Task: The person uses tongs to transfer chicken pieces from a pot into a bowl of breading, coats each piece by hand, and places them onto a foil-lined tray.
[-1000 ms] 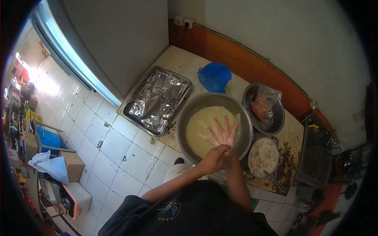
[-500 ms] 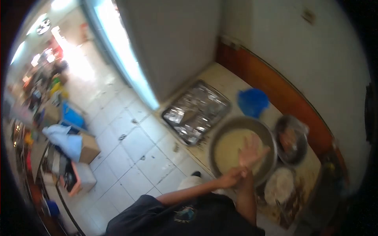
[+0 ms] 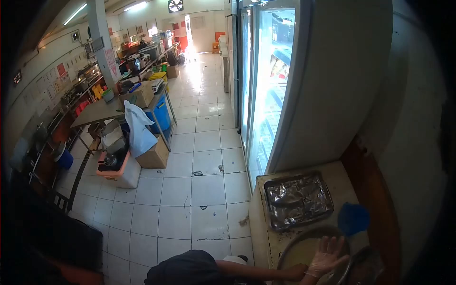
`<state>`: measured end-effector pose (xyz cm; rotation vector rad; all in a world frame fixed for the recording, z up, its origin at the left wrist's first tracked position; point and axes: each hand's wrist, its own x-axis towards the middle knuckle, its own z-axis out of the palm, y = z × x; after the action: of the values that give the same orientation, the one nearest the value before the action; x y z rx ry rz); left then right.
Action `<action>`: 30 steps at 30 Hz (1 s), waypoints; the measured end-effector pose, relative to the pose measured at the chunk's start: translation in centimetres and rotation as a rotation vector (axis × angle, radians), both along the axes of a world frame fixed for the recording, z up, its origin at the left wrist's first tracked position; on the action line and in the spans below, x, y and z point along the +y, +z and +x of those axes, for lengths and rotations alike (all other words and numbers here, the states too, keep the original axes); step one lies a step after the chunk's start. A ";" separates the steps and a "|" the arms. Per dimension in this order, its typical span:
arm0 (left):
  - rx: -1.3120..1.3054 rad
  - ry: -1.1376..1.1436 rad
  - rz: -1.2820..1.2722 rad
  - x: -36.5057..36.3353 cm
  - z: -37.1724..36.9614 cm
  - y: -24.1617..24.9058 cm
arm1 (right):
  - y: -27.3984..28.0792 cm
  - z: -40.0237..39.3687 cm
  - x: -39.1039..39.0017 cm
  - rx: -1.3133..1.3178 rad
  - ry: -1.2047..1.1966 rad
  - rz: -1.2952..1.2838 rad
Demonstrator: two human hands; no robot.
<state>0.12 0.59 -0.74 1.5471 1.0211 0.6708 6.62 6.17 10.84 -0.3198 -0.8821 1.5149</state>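
The right hand (image 3: 327,256), in a clear plastic glove (image 3: 324,264), spreads wide over a round grey metal bowl (image 3: 289,249) near the pale counter's (image 3: 343,179) front edge. The left hand (image 3: 297,272) grasps the right wrist (image 3: 309,276).

White square-tiled floor (image 3: 209,164): marked by small dark patches
Tall glass-doored refrigerator (image 3: 271,109): lit from within by bluish-white light
Pale right-hand wall (image 3: 418,118): edged low down by a reddish-brown panel (image 3: 374,183)
Pale square pillar (image 3: 100,28): placed near a grey, metal-legged table (image 3: 92,114)
Far white wall (image 3: 206,10): fitted with a round fan (image 3: 175,5)
White ceiling tube (image 3: 75,14): seen lit
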 end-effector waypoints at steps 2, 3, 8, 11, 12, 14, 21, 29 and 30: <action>0.045 -0.030 -0.029 -1.1 -1.6 4.0 | 4.5 -2.7 -0.8 0.197 0.244 0.245; -0.066 -0.021 0.037 -1.5 -2.3 6.1 | 6.5 -3.8 -1.2 0.216 0.211 0.281; 0.203 -0.228 0.071 -1.3 -4.2 8.5 | 2.2 0.4 -1.2 0.314 -0.336 -0.305; 0.314 -0.421 0.092 -0.8 -6.5 8.4 | -2.7 4.6 -2.0 -0.670 -0.586 -0.264; 0.235 -0.268 0.067 -0.1 -7.1 5.8 | -3.6 5.7 -3.1 -0.817 -0.485 -0.287; 0.200 0.026 0.155 0.1 -9.5 3.9 | -5.3 7.8 -5.1 -0.961 -0.410 -0.375; 0.194 0.519 0.232 5.3 -12.8 3.9 | 6.0 12.0 -15.7 -1.603 -1.134 -0.147; 0.136 0.338 0.218 7.9 -11.1 -2.0 | 9.7 19.1 -29.7 -2.090 -0.350 -1.419; 0.123 0.428 0.322 8.6 -11.2 -3.2 | 9.2 19.4 -30.1 -2.084 -0.347 -1.437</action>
<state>-11.11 9.17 -3.93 1.6736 1.4112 1.0888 25.99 -23.91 20.03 -3.1924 -0.7701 0.7011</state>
